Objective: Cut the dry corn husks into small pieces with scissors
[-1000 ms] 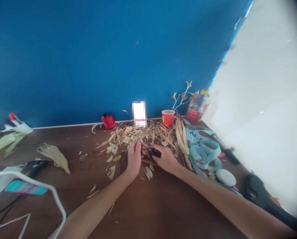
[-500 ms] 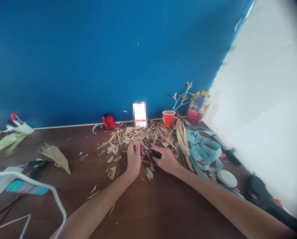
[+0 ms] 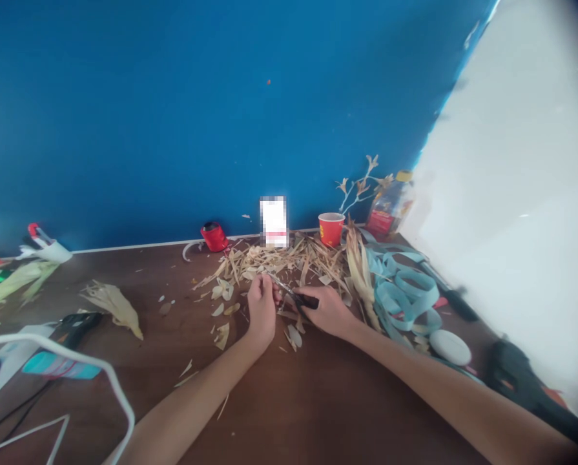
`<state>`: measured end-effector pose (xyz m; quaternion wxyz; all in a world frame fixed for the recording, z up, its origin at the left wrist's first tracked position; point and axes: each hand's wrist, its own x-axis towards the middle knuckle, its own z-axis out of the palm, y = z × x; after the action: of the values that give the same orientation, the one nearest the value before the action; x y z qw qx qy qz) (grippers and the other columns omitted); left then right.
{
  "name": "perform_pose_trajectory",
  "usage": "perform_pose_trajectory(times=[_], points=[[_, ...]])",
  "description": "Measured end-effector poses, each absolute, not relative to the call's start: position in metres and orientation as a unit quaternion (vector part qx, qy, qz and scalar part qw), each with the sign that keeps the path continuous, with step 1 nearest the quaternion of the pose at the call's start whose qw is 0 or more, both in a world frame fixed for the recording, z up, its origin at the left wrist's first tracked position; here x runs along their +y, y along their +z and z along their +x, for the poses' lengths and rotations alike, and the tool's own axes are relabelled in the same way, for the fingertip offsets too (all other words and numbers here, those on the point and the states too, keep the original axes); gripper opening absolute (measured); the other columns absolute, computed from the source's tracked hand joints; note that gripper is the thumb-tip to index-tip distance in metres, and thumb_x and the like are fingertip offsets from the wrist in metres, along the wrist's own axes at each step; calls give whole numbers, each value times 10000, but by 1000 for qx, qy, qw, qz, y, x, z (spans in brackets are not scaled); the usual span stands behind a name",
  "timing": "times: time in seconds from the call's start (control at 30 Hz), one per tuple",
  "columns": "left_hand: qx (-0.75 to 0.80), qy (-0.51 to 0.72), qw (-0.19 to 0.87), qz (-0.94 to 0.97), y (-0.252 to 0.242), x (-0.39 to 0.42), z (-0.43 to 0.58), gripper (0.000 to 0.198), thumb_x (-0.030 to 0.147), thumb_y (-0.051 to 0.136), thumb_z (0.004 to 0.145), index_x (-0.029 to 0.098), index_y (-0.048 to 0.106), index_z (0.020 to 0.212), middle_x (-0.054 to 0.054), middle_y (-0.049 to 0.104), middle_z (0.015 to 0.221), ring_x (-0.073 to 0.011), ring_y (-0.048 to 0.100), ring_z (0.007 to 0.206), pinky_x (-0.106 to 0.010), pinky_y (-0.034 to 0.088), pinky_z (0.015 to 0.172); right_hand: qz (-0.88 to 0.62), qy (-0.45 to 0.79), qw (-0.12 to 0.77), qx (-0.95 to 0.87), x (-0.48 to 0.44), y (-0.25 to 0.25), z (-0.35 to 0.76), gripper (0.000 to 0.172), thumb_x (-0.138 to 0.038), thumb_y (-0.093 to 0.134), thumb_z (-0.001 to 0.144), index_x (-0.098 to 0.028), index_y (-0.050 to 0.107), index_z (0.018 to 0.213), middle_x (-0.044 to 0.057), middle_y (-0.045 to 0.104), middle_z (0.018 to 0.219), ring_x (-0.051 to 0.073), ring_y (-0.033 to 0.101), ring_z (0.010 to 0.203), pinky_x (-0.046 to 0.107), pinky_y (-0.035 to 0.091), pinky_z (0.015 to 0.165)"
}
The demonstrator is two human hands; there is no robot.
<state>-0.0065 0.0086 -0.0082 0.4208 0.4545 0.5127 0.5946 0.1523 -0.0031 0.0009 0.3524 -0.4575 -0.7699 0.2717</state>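
Note:
My right hand (image 3: 327,310) is closed round the dark handles of a pair of scissors (image 3: 289,290), whose metal blades point left and away from me. Close to the blade tips, my left hand (image 3: 262,303) is closed in a pinch. Whatever sits between its fingertips is too small to make out. Behind both hands spreads a heap of dry corn husk scraps (image 3: 318,255). Loose cut petal-shaped pieces (image 3: 223,289) lie left of my left hand, and a few more (image 3: 294,334) rest on the brown table (image 3: 269,413) between my wrists.
At the back stand a red paper cup (image 3: 331,229), a plastic bottle (image 3: 390,205) and a red can-like holder (image 3: 214,237). Coiled pale-blue ribbon (image 3: 405,290), a white disc (image 3: 450,347) and a black glue gun (image 3: 516,374) lie right. A corn husk (image 3: 117,307) and white cable (image 3: 117,381) are left.
The view has shifted slightly, so the table items sit a little further right. The scissors and my right hand have moved slightly; my left hand keeps its pinch.

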Motion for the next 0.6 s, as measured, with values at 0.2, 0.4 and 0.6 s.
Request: perform_pose_trajectory(times=[0.2, 0.4, 0.6], points=[[504, 606, 425, 445, -8, 9, -5, 337, 500, 487, 861, 186, 456, 741, 33, 456, 633, -84, 418, 525, -212, 350, 487, -458, 273, 361, -765, -3, -3, 152, 249, -163, 555, 736, -209, 730, 907, -20, 685, 717, 129, 577, 627, 217, 409, 610], [507, 599, 425, 451, -8, 9, -5, 304, 463, 537, 838, 177, 497, 741, 29, 467, 616, -86, 418, 534, -210, 350, 499, -508, 268, 414, -706, 1, -8, 154, 321, -207, 588, 731, -199, 698, 1032, 1, 695, 782, 154, 606, 682, 249, 461, 662], [488, 599, 468, 430, -9, 11, -2, 227, 372, 546, 826, 170, 503, 730, 29, 476, 633, -75, 422, 521, -200, 344, 490, -497, 257, 433, -707, 0, -7, 154, 366, -186, 581, 720, -220, 672, 1073, 11, 707, 938, 162, 637, 806, 264, 476, 760]])
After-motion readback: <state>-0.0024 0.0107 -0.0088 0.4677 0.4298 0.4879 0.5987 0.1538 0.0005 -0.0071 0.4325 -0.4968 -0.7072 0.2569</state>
